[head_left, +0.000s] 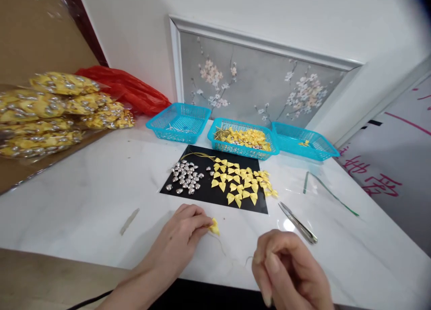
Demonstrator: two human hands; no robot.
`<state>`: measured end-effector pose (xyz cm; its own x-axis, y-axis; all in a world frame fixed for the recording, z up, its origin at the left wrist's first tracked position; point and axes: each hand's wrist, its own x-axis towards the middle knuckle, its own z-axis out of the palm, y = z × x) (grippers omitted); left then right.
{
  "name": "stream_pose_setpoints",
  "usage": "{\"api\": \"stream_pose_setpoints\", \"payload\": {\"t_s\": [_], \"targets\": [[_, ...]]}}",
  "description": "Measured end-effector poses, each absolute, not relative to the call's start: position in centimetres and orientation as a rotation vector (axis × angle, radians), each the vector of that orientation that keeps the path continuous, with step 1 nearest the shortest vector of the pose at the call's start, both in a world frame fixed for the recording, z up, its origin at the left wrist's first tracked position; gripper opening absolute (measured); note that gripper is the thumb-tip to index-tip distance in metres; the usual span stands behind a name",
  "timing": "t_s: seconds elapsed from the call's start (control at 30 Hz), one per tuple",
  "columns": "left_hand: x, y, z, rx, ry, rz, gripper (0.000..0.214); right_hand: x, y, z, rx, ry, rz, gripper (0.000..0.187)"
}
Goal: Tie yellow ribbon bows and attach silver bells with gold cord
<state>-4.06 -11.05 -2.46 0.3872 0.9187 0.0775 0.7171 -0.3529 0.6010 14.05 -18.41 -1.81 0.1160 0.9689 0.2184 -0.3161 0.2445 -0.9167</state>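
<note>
My left hand (183, 236) rests on the white table near its front edge, fingers pinched on a small yellow ribbon bow (214, 227). A thin thread (232, 258) runs from the bow toward my right hand (289, 267), whose fingers are closed in a pinch on the thread's end. Just beyond my hands lies a black mat (215, 195) with a cluster of small silver hearts (186, 177) on its left and several yellow bows (240, 182) on its right.
Small scissors (298, 223) lie right of the mat. Three turquoise baskets stand at the back: the left one (178, 121), the middle one (243, 139) holding yellow bows, the right one (305, 141). Packed bags of bows (57, 112) and a red plastic bag (124, 87) sit at left.
</note>
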Motion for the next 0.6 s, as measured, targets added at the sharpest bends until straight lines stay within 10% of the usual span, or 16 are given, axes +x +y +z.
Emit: {"api": "stream_pose_setpoints", "payload": {"t_s": [0.6], "targets": [[-5.8, -6.7, -2.4, 2.506, 1.679, 0.543, 0.039, 14.3, -16.9, -3.9, -1.034, -1.111, 1.146, 0.022]]}}
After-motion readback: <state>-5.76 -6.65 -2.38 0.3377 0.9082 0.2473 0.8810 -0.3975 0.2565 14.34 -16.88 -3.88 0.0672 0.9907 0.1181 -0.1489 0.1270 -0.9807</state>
